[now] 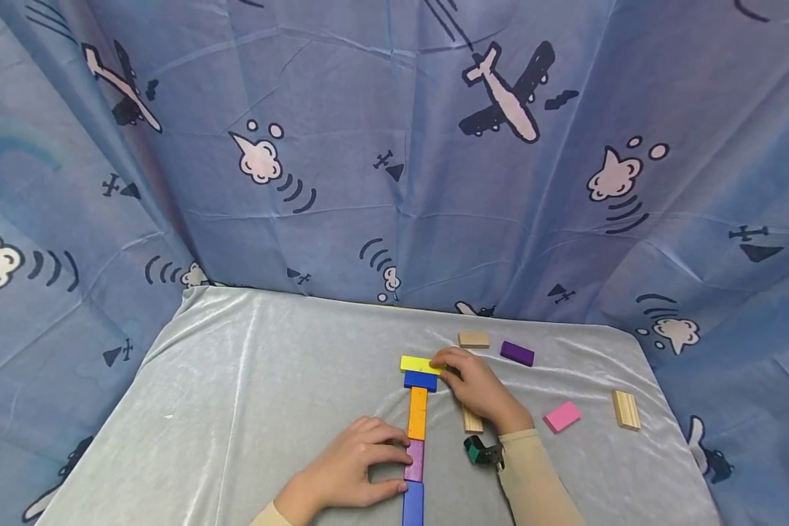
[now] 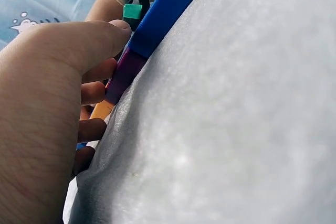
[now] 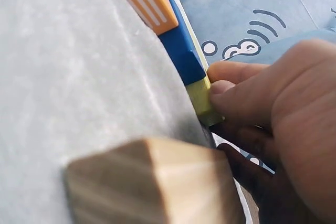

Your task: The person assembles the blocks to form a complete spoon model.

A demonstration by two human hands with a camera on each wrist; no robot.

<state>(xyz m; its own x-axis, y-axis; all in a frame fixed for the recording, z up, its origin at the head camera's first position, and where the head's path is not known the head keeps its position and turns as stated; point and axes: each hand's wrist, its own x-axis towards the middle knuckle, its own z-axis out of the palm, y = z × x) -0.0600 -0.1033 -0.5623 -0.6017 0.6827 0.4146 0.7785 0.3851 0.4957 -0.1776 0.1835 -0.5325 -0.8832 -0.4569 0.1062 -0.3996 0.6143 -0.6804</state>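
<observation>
One yellow block [image 1: 414, 364], right end partly hidden by the right hand [image 1: 480, 387]

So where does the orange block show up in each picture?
Head: orange block, just right of center, in the lower part.
Left wrist: a small patch, left of center, about mid-height.
Right wrist: cut off by the top edge, slightly left of center.
Shared landmark: pale gray cloth.

Beige sleeves [image 1: 539, 475]; black wrist camera [image 1: 493, 455], green patch [image 1: 474, 450].
</observation>
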